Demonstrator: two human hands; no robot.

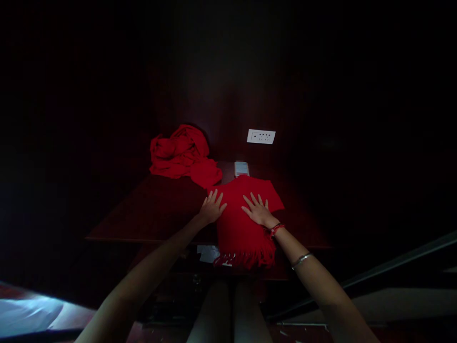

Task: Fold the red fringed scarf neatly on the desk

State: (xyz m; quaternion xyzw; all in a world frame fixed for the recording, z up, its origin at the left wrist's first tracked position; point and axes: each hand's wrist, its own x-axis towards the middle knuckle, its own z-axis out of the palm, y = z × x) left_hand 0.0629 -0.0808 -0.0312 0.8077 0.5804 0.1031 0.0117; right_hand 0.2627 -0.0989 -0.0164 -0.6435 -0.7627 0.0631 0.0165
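Note:
A red fringed scarf [235,224] lies spread on the dark wooden desk, its fringe hanging over the front edge. On its left side my left hand [212,207] rests flat, fingers spread. My right hand [257,210] lies palm down on the right part of the cloth, fingers also apart; a red bracelet circles that wrist. Beyond my left hand sits a crumpled heap of red cloth [182,155], which reaches close to the scarf's upper left corner.
The dark desk [143,214] backs onto a dark panel with a white power socket [261,136]. A small pale rectangular object [242,168], blurred, lies behind the scarf. Under the desk edge, white paper [207,253] shows. Pale bedding [28,314] is at lower left. The surroundings are very dim.

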